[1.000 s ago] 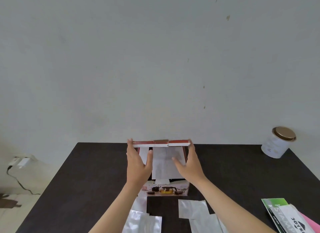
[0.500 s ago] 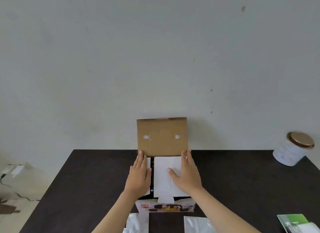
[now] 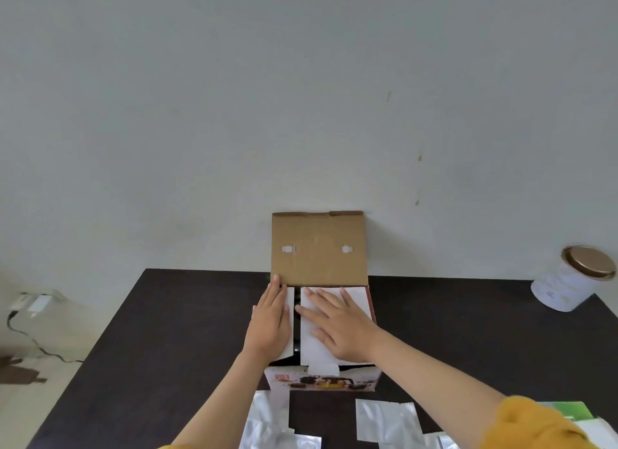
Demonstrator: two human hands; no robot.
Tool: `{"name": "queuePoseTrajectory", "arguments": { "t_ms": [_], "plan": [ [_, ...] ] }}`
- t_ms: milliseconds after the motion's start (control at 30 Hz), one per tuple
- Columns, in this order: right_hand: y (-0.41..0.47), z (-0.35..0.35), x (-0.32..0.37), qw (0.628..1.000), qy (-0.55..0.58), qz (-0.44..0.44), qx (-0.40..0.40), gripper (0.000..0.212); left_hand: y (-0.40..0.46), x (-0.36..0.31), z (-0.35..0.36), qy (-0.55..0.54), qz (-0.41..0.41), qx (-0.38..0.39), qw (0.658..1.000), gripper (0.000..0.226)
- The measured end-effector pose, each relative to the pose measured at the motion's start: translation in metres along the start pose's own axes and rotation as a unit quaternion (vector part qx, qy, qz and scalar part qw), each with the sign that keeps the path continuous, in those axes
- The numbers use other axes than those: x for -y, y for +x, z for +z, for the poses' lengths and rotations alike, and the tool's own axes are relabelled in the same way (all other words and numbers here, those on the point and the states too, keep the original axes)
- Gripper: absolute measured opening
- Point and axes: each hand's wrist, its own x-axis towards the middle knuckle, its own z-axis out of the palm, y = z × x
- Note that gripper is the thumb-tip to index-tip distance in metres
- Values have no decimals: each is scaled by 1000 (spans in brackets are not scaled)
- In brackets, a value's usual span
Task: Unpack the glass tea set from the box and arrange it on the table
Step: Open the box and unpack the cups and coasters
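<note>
Head view: both hands laid flat on the white inner flaps of the opened box

Head-camera footage is centred on a dark table (image 3: 174, 348), which is set against a pale wall (image 3: 234, 114). A box (image 3: 322, 380) is seen in the lower middle of the frame, its printed front panel turned toward the viewer and showing a picture of a tea set. Its brown cardboard lid (image 3: 319, 248) is raised upright at the far side, in front of the wall. Inside the opening, two white flaps (image 3: 359, 298) are folded across the top, and a dark gap is left between them. No glassware can be made out; whatever is inside is hidden by the flaps.

The left hand (image 3: 269, 325) is laid on the narrow left flap with its fingers straight and together, nothing being held. The right hand (image 3: 337, 328) is spread flat over the wider right flap, fingers splayed and pointing toward the upper left, and nothing is gripped by it either. A yellow sleeve (image 3: 535, 425) is visible at the lower right.

Silvery foil pouches (image 3: 384, 422) are scattered on the table at the bottom of the frame, just in front of the box. A white tin with a gold lid (image 3: 575, 278) is placed at the right edge, well apart from the box. A green-and-white packet (image 3: 568, 410) is partly seen at the lower right. A plug and cable (image 3: 30, 311) are seen on the floor at the left.
</note>
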Motion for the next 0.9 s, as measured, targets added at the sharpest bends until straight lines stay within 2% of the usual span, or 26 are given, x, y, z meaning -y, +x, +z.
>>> {"name": "queuePoseTrajectory", "arguments": {
  "t_ms": [233,500,600,700,833,900],
  "plan": [
    [3,-9,-6,999,-13,-52,6,50,0,0,-1,-9,-5,1,1000,46],
    [-2,-50,-17,994,-7,-72,-87,47,1,0,-1,23,-4,9,1000,47],
    [-14,-77,-21,991,18,-40,-126,53,2,0,-1,32,-7,8,999,48],
    [-31,-109,-23,984,61,37,-163,57,2,0,0,39,-8,7,999,48],
    [-52,-135,-28,975,89,144,-146,53,2,0,1,44,-6,4,999,49],
    [-59,-134,-29,971,87,199,-100,54,1,0,1,47,-4,4,999,49]
  ]
}}
